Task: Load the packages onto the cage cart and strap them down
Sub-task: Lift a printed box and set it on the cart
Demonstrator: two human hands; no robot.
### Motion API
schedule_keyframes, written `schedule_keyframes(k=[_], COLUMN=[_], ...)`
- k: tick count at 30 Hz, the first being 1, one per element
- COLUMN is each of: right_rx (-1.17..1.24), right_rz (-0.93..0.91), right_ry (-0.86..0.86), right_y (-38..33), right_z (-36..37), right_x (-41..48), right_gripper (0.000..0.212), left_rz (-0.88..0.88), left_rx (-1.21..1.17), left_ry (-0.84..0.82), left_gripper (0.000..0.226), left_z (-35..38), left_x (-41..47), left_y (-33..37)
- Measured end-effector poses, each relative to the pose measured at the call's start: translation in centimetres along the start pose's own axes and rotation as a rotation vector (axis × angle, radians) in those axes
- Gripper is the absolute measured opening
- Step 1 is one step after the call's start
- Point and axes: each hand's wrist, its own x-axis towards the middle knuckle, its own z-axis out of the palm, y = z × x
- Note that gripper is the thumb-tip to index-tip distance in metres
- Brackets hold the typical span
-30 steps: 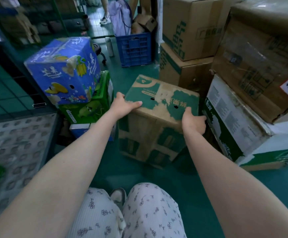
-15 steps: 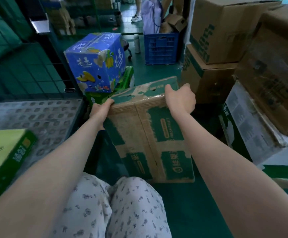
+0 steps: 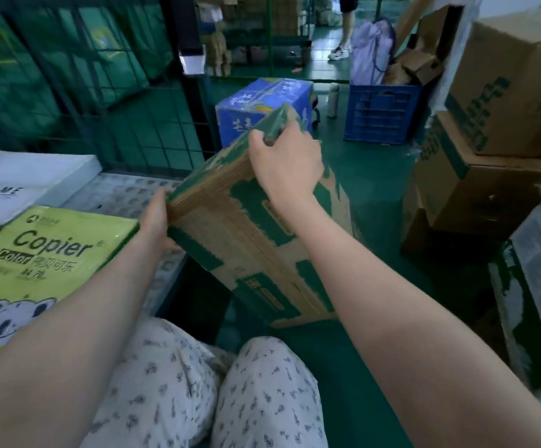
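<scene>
The box [image 3: 249, 227] hangs tilted off the floor at the cart [image 3: 124, 192] edge, the left hand [image 3: 156, 218] gripping its near corner and the right hand [image 3: 290, 163] with fingers [image 3: 257, 141] curled over its far corner.

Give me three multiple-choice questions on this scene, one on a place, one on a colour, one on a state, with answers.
1. Where does the copier pack lie?
A. on the cart deck
B. on the floor
C. on a shelf

2. What colour is the crate?
A. red
B. blue
C. yellow

3. How is the carton?
A. flat on the floor
B. strapped down
C. tilted and gripped

Answers: 1 A, the pack rests on the perforated grey deck. 2 B, its slotted walls are blue. 3 C, the left hand and right hand grip its edges while it leans.
</scene>
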Motion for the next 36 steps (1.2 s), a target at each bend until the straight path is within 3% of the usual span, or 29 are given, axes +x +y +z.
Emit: schedule_keyframes(k=[6,9,14,18,21,25,27,29,32,33,36], right_rx=[0.045,0.067,0.063,0.054,-0.030,-0.037,-0.123,-0.257,-0.355,-0.364,-0.366], right_rz=[-0.140,-0.191,-0.375,-0.513,-0.682,-0.850,-0.918,-0.944,-0.981,-1.010,-1.140], right_ry=[-0.121,-0.169,-0.256,-0.343,-0.404,-0.608,-0.591,-0.465,-0.370,-0.359,-0.302], right_y=[-5.6,-7.9,-12.2,-15.6,-18.5,-22.8,-24.0,-24.4,-25.4,-25.7,-26.4], right_z=[4.8,7.3,10.7,13.9,16.0,17.7,18.9,20.6,22.9,23.5,25.0], right_x=[-0.8,-0.9,-0.2,1.0,1.4,1.7,1.7,1.6,1.0,0.9,-0.1], right_gripper=[0.052,0.055,0.057,0.052,0.043,0.032,0.034,0.046,0.056,0.056,0.053], left_rz=[0.021,0.058,-0.022,-0.094,-0.118,-0.156,-0.171,-0.139,-0.008,-0.039,-0.081], left_rx=[-0.128,-0.152,-0.216,-0.223,-0.252,-0.322,-0.321,-0.347,-0.328,-0.308,-0.265], left_ry=[0.173,0.207,0.268,0.375,0.425,0.467,0.486,0.492,0.557,0.599,0.708], left_gripper=[0.066,0.049,0.055,0.034,0.039,0.041,0.038,0.046,0.089,0.101,0.108], left_z=[-6.5,-8.8,-12.0,-14.6,-16.4,-18.5,-19.3,-19.2,-21.5,-21.0,-18.1], left_x=[2.1,2.5,4.0,5.3,6.3,6.5,6.4,6.6,10.9,10.5,7.5], left_y=[3.9,5.2,5.0,5.3,5.6,5.7,5.9,6.1,5.7,6.1,7.1])
